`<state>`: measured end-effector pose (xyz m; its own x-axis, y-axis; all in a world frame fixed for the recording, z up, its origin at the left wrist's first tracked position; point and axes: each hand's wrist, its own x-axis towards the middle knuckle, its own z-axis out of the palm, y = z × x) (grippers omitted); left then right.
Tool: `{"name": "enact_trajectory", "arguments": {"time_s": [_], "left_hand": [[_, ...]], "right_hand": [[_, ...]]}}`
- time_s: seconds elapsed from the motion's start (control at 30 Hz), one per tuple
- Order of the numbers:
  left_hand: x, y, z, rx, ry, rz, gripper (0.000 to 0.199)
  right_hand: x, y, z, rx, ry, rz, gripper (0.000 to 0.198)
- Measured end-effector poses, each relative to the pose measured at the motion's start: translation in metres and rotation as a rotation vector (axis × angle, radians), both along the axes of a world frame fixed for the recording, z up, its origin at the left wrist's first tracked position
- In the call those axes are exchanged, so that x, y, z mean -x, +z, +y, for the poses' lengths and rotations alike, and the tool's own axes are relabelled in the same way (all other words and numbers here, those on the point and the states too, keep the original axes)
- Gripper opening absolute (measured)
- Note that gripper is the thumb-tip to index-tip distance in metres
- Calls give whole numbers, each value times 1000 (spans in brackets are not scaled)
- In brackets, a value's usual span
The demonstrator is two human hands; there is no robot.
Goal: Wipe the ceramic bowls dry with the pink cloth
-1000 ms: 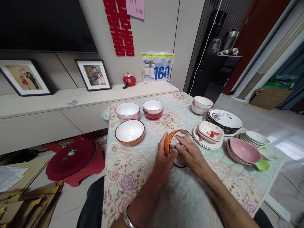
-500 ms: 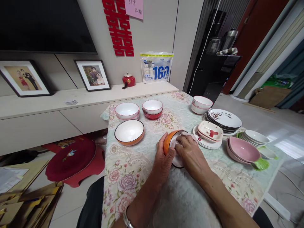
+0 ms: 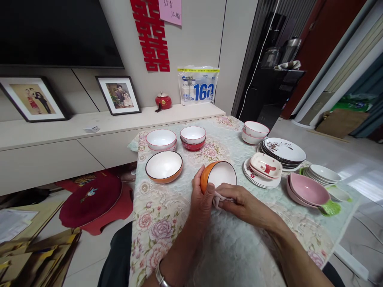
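Head view, centre: the orange bowl [image 3: 219,175] is clasped by the left hand [image 3: 201,199], cloth [image 3: 219,198] pinched by the right hand [image 3: 243,202] at its lower rim.

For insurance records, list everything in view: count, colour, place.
Tablecloth: one, pale, foreground
Held bowl: one, orange, centre
Cloth: one, whitish, centre
Resting bowl: one, orange, tablecloth's left
Deep bowls: three stacks, mostly white, rear
Plates: two stacks, white, right
Rectangular dishes: one stack, cream, atop plates
Nested bowls: two, pink, right
Small bowls: one stack, white, right
Framed photos: two, black, ledge
Jar: one, red, ledge
Plastic pack: one, white, ledge
Decoration: one, red, wall
Note: one, pink, wall
Screen: one, black, wall
Stool: one, red, floor
Cardboard: several, brown, floor
Cabinet: one, black, right
Left hand: one, bare, on held bowl
Right hand: one, bare, on cloth
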<state>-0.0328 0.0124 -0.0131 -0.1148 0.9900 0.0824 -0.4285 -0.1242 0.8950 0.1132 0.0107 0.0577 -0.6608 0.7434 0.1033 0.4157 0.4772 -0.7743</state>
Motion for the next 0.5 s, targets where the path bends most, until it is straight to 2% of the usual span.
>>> {"name": "enact_trajectory", "arguments": {"time_s": [0.07, 0.13, 0.23, 0.43, 0.5], "left_hand": [[2, -1, 2, 6, 25, 13, 75], [4, -1, 4, 18, 59, 20, 74], [3, 3, 5, 48, 70, -33, 73], [0, 17, 1, 161, -24, -269, 67], [0, 19, -1, 186, -53, -290, 65]], "right_hand": [[-7, -1, 1, -89, 21, -115, 35], [-15, -3, 3, -186, -21, -225, 47], [-27, -6, 6, -287, -178, -305, 42], [-43, -13, 20, -379, -626, -193, 35], [-41, -18, 23, -298, -706, -68, 29]]}}
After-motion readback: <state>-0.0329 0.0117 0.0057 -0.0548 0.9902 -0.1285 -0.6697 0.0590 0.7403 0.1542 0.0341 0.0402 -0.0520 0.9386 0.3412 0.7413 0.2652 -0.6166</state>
